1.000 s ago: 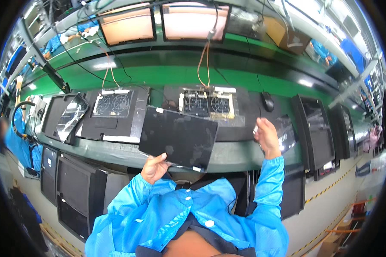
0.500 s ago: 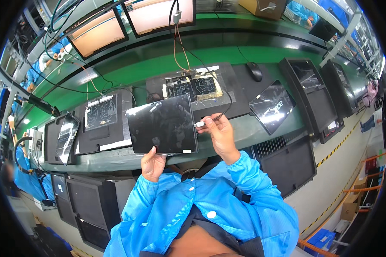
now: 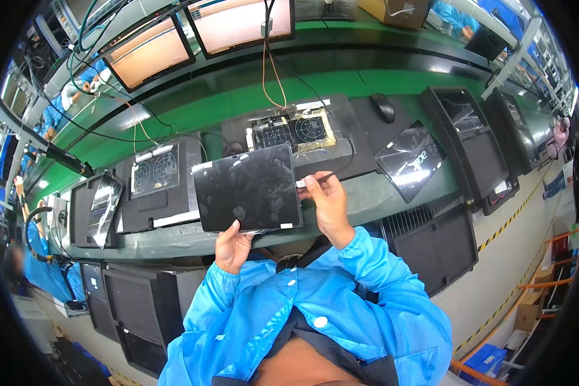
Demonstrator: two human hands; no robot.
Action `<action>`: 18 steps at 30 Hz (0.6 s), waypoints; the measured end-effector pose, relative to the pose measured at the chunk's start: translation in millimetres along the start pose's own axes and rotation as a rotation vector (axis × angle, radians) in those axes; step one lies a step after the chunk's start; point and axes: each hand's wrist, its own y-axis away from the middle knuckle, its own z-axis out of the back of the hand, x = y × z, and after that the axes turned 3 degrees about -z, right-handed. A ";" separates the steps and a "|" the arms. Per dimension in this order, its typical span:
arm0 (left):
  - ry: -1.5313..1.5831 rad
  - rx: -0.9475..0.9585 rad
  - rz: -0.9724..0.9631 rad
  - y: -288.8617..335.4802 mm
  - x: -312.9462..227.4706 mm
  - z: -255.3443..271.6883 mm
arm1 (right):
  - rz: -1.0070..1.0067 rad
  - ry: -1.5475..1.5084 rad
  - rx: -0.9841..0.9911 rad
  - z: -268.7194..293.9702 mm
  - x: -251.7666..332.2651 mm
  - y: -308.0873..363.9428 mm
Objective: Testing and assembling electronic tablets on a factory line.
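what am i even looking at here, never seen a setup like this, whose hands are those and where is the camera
There is no robot here: these are a person's own bare hands in blue sleeves. The view comes from a wide fisheye camera worn on their head, looking down, so straight edges look bent.

The left hand holds a dark tablet by its lower edge, thumb on top. The right hand pinches a white plug at the tablet's right edge; whether it is fully in is too small to tell.

On the bench lie two boards with ring patterns, left and right, plus a black mouse, a glossy dark panel and a black tray. Two lit screens stand behind.
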 end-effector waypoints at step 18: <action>-0.902 0.400 0.282 -10.5 21.8 -61.8 | -0.261 -0.120 -0.084 99.8 45.0 -43.5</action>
